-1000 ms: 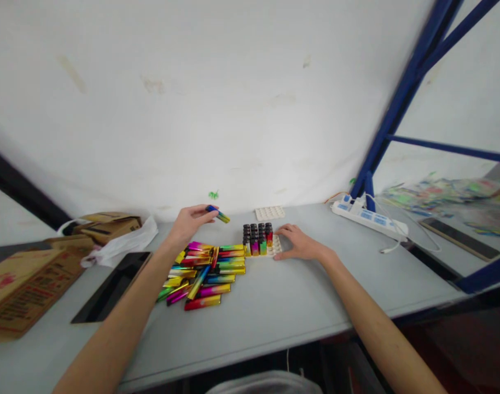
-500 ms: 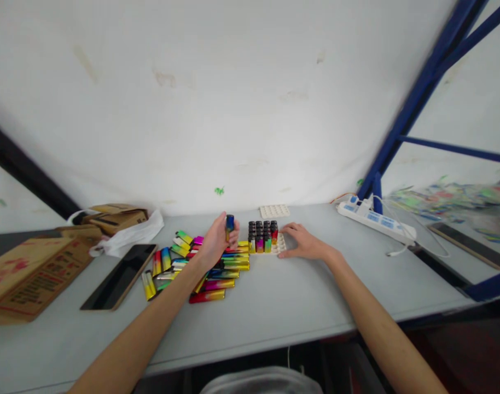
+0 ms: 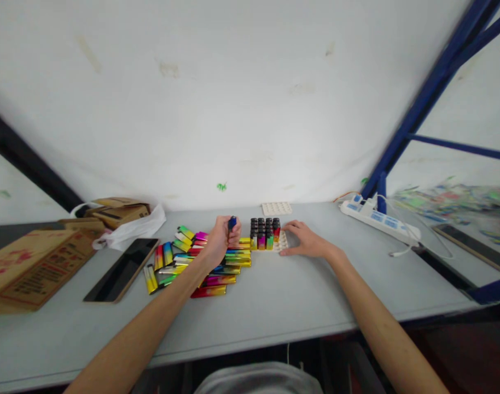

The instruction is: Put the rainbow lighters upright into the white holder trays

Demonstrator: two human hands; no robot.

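Observation:
My left hand is closed round a blue lighter, held upright just left of a white tray. Several lighters with black tops stand in rows in that tray. My right hand lies flat on the table with fingers spread, touching the tray's right side. A heap of shiny rainbow-coloured lighters lies on the grey table under and left of my left hand.
A second, bare white tray sits by the wall. A dark phone lies left, next to cardboard boxes and a white plastic bag. A power strip and blue rack posts stand right.
My left hand has brought the blue lighter down from above the heap, turned it upright and closed round it beside the tray. My right hand has stayed at the tray.

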